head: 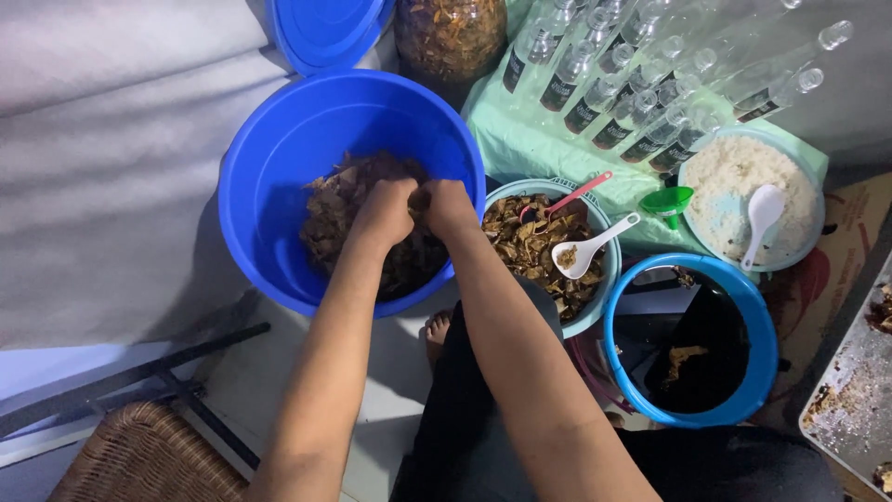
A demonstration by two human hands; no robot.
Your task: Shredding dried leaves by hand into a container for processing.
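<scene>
Both hands work in a heap of dark brown pieces inside a big blue tub.

The big blue tub (279, 177) fills the view from centre toward ten o'clock, and the dark brown pieces (339, 218) lie heaped on its bottom. The left hand (383, 212) and right hand (446, 206) sit side by side on the heap, knuckles up and fingers curled down into it, closed on the pieces. At four o'clock stands a smaller blue bucket (757, 325) of dark liquid. Just right of the tub, at three o'clock, a pale bowl (595, 307) holds lighter brown chips with a white spoon (585, 251) on them. At two o'clock a plate of white grains (734, 181) carries another white spoon (762, 216), with a small green funnel (667, 201) beside it. Clear bottles (641, 84) lie at one o'clock.
</scene>
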